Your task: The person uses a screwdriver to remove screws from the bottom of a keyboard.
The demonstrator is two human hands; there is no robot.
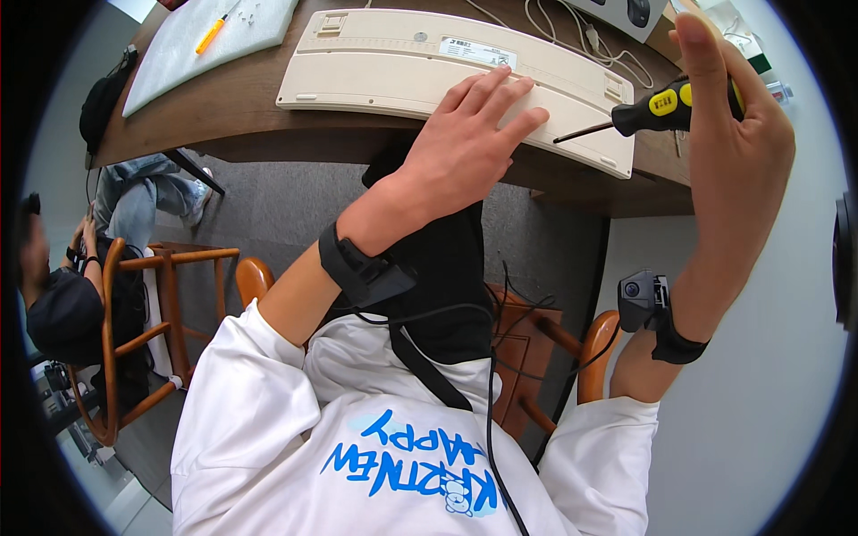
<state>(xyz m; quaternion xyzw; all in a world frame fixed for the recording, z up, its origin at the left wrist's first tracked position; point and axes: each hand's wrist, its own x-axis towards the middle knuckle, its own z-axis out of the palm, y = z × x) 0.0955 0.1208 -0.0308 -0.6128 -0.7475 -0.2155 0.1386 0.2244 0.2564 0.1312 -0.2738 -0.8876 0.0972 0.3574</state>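
one keyboard (357, 67), cream, lies underside up across the tabletop (237, 103), its two feet at the far corners. near its far edge is a white label (478, 52) with several lines of dark print, too small to make out; to the left of that sits a small round grey badge (420, 37). the left grip (460, 152) is laid on the underside, fingers a little apart, fingertips just below the label. the right grip (742, 134) is clamped on the handle of a black screwdriver (666, 105), raised over the keyboard's right end. its handle has a yellow patch with dark marks; its shaft slants down to the left, and whether the tip touches the casing i cannot tell.

beyond the keyboard, a pale cable (617, 58) lies in loops beside a box (617, 18) printed with a dark mouse. to the left, a white foam sheet (170, 67) carries a yellow screwdriver (211, 36) and a few small screws (246, 18).

both wrists wear strapped black devices. the white shirt (250, 420) bears blue lettering, seen upside down, and a small cartoon bear (458, 496). far left, another person (67, 304) sits by a wooden chair (170, 330).
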